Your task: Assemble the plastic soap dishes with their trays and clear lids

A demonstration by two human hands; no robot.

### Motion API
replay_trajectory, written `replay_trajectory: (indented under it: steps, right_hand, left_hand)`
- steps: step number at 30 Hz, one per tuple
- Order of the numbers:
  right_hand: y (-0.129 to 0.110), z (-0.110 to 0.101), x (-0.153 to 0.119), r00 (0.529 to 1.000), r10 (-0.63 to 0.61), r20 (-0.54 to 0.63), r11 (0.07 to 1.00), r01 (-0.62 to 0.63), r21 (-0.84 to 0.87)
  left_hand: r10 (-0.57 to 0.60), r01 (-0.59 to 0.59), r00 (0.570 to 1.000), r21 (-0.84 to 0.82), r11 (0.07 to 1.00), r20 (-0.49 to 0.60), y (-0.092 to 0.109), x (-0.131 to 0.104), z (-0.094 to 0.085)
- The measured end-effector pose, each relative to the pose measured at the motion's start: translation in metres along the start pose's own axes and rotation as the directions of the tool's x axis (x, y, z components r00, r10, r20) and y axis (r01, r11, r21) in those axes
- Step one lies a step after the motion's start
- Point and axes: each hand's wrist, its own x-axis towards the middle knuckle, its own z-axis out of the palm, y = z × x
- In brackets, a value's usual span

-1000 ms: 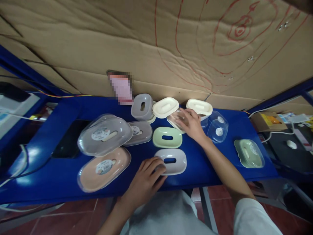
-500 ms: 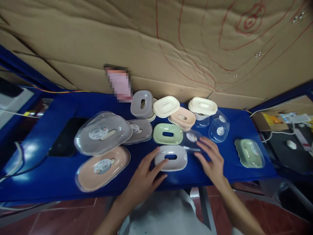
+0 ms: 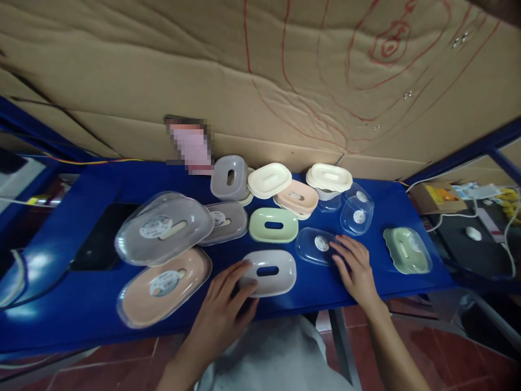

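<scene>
My left hand (image 3: 228, 298) has its thumb and fingers closed over the left end of a pale grey oval plastic tray (image 3: 285, 274). The tray has a long slot in its middle and rests near the table's front edge. My right hand (image 3: 355, 266) is open, its fingertips at the right edge of a clear plastic lid (image 3: 307, 247) with a round label. That lid lies flat on the table. Just behind the grey tray sits a light green slotted tray (image 3: 256, 227), and a gap now shows between them.
Left stand lidded grey (image 3: 134, 217) and peach (image 3: 138, 301) dishes with labels. Behind are a grey box (image 3: 222, 174), cream lids (image 3: 269, 180) and a peach tray (image 3: 305, 201). More clear lids (image 3: 352, 220) and a lidded green dish (image 3: 401, 255) lie right. Cardboard (image 3: 163, 65) backs the blue table.
The pale grey tray has slid left and nearer to me with my left hand, away from the green tray. The clear lid, blurred before, now lies still and flat under my right fingertips.
</scene>
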Motion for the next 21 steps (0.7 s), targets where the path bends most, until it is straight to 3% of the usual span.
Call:
replay_trajectory:
  steps: [5,10,13,16,19,21]
  right_hand:
    - [-0.011,0.007,0.087,0.977,-0.206,0.054,0.978,0.206,-0.008]
    - [-0.022,0.053,0.187,0.940,-0.319,0.125,0.947,0.322,-0.004]
    - [-0.025,0.070,0.221,0.925,-0.343,0.162,0.937,0.349,-0.007]
    - [-0.033,0.056,0.211,0.925,-0.359,0.128,0.932,0.362,-0.003]
    - [-0.051,0.024,0.155,0.926,-0.377,0.014,0.926,0.376,0.024]
    - [-0.069,0.009,0.108,0.922,-0.387,0.007,0.921,0.386,0.043]
  left_hand:
    - [-0.015,0.015,0.999,-0.012,1.000,-0.033,0.004,-0.003,0.006]
    - [-0.027,0.027,0.998,-0.003,1.000,-0.063,0.005,-0.001,0.011]
    - [-0.017,0.017,0.996,0.003,1.000,-0.088,0.007,-0.003,0.010]
    - [-0.024,0.018,0.982,-0.034,0.999,-0.187,0.010,-0.012,0.007]
    - [-0.067,0.027,0.933,-0.118,0.993,-0.354,0.012,-0.025,0.002]
    - [-0.110,0.046,0.904,-0.161,0.986,-0.413,0.013,-0.031,-0.002]
